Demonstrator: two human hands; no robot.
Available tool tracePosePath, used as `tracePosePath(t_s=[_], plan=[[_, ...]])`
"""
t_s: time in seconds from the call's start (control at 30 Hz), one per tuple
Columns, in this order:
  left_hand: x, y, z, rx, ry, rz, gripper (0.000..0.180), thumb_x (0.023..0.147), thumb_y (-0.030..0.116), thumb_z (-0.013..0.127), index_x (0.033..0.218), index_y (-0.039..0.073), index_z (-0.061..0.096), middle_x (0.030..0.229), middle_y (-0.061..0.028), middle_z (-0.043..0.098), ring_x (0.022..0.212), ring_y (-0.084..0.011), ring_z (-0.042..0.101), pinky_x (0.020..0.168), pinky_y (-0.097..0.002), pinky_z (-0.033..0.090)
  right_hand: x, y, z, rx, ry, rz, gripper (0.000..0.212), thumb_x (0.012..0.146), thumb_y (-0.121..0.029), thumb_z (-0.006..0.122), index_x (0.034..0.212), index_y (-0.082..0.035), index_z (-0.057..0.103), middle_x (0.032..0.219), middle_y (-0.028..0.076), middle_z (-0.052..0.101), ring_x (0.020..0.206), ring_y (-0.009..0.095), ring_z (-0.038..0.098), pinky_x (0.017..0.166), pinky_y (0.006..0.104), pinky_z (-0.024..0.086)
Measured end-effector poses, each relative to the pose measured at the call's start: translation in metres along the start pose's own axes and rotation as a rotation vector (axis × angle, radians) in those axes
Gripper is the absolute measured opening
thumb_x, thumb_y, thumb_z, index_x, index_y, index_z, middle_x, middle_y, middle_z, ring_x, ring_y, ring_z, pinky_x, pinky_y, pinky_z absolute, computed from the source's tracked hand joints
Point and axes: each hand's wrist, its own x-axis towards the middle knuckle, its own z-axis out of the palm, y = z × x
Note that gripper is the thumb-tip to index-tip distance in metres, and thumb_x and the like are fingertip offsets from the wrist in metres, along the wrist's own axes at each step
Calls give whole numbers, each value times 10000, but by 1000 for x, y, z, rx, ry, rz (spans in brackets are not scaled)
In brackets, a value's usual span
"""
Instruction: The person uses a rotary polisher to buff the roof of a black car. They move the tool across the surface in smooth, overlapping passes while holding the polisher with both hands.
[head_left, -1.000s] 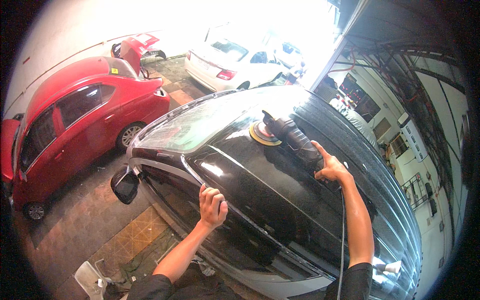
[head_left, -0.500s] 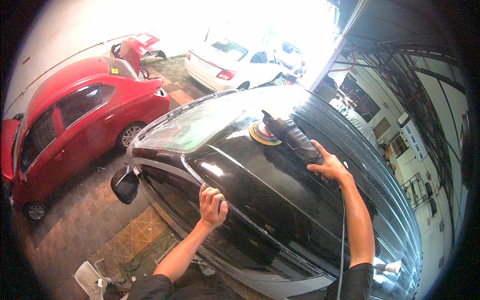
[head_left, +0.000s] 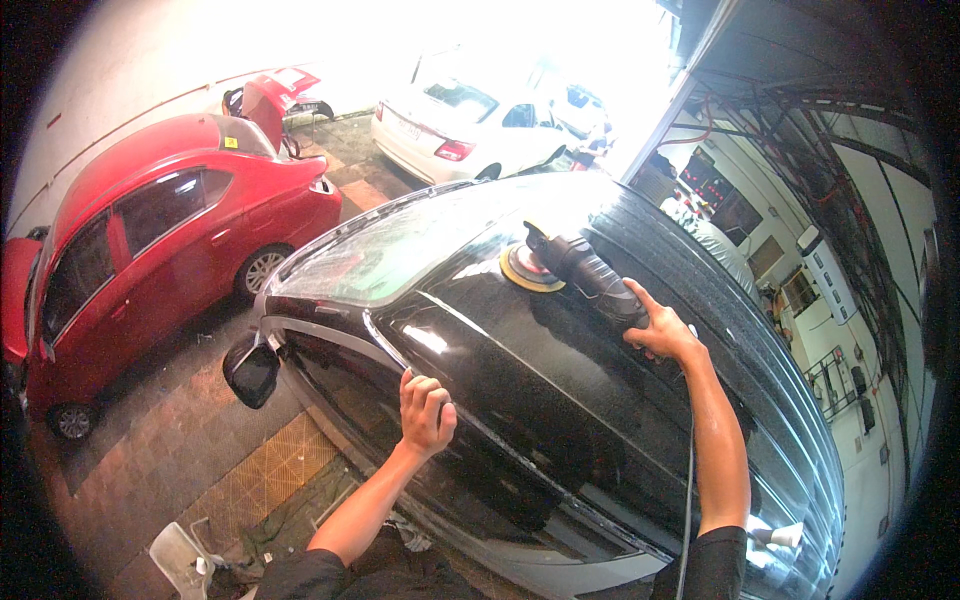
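A black car polisher (head_left: pixel 590 275) lies on the glossy black car roof (head_left: pixel 500 350), its round yellow-edged pad (head_left: pixel 530 270) against the surface near the windshield. My right hand (head_left: pixel 662 328) is closed on the rear end of its body, index finger stretched along the top and the other fingers curled. The thin power cord (head_left: pixel 689 480) runs from there down along my forearm. At the side of the roof, my left hand (head_left: pixel 428 412) has its fingers curled over the roof edge (head_left: pixel 385 342), by the bright trim strip; its fingertips are partly hidden.
A side mirror (head_left: pixel 251 371) sticks out at the left. Beyond it a red car (head_left: pixel 170 230) stands with its trunk lid raised, and a white car (head_left: pixel 465 125) is parked farther back. A pale plastic chair (head_left: pixel 180 560) stands at lower left. A white-shaded lamp (head_left: pixel 785 535) shows at lower right.
My right hand has shifted very slightly to the right at the polisher's rear end. The polisher's pad stays in nearly the same spot, and my left hand keeps its place.
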Motion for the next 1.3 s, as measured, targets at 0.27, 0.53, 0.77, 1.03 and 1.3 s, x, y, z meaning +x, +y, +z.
tracePosePath(t_s=[0.27, 0.53, 0.77, 1.03, 1.3], plan=[[1, 0, -2, 3, 10, 12, 185, 945, 273, 542, 964, 92, 574, 1061, -102, 566, 1095, -323, 535, 1165, -534, 276, 4, -4, -10, 1, -38, 29, 1012, 757, -110, 715, 1600, -393, 233, 822, 115, 689, 552, 178, 634, 553, 359, 579], [2, 2, -2, -6, 6, 10, 180, 943, 265, 540, 960, 90, 574, 1059, -102, 567, 1095, -318, 539, 1164, -534, 278, 4, -3, -13, -19, -43, 46, 1007, 764, -97, 708, 1599, -397, 232, 798, 110, 674, 543, 173, 628, 543, 359, 578], [5, 6, -3, -8, 14, 10, 175, 943, 266, 540, 959, 95, 575, 1059, -102, 567, 1090, -318, 538, 1169, -537, 273, 6, -4, -11, -15, -21, 42, 1018, 740, -86, 715, 1597, -373, 248, 811, 126, 670, 537, 184, 627, 565, 368, 584], [4, 4, -4, -15, 12, 4, 173, 948, 265, 542, 960, 96, 578, 1062, -104, 564, 1104, -319, 534, 1167, -538, 278, 1, -19, -10, -28, -29, 75, 1020, 744, -89, 737, 1597, -367, 250, 836, 132, 681, 554, 189, 640, 570, 374, 589], [5, 3, -5, -27, 16, 12, 159, 940, 249, 552, 963, 94, 579, 1062, -101, 565, 1100, -317, 534, 1165, -534, 281, 2, -19, -12, -65, -16, 89, 1035, 744, -101, 761, 1599, -371, 243, 926, 165, 691, 635, 227, 673, 627, 394, 603]])
